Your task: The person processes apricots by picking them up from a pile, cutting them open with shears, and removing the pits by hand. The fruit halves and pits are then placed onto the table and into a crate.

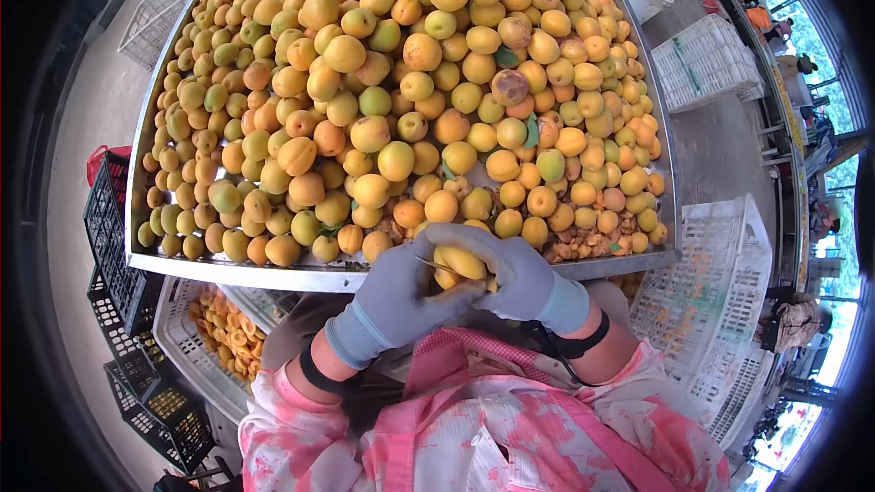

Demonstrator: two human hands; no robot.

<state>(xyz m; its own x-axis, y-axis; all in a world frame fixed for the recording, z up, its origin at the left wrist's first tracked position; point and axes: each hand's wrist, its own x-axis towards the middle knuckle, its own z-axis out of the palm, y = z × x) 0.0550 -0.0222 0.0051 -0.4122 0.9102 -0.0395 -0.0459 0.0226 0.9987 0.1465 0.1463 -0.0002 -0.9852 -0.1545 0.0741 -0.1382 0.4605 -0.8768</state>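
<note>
Both my hands wear grey gloves with light blue cuffs and meet at the front edge of a metal tray. My left hand is curled round the left side of a yellow apricot. From the other side, the fingers of my right hand close round the same fruit. A thin blade lies across the apricot beside my left fingers; its handle is hidden, and I cannot tell which hand grips it. Just beyond my hands, heaped apricots fill the tray, some green, some bruised.
Below the tray on the left, a white crate holds apricot halves. Black crates are stacked beside it. White crates stand on the right. Brown scraps lie in the tray's front right corner. People are along the far right.
</note>
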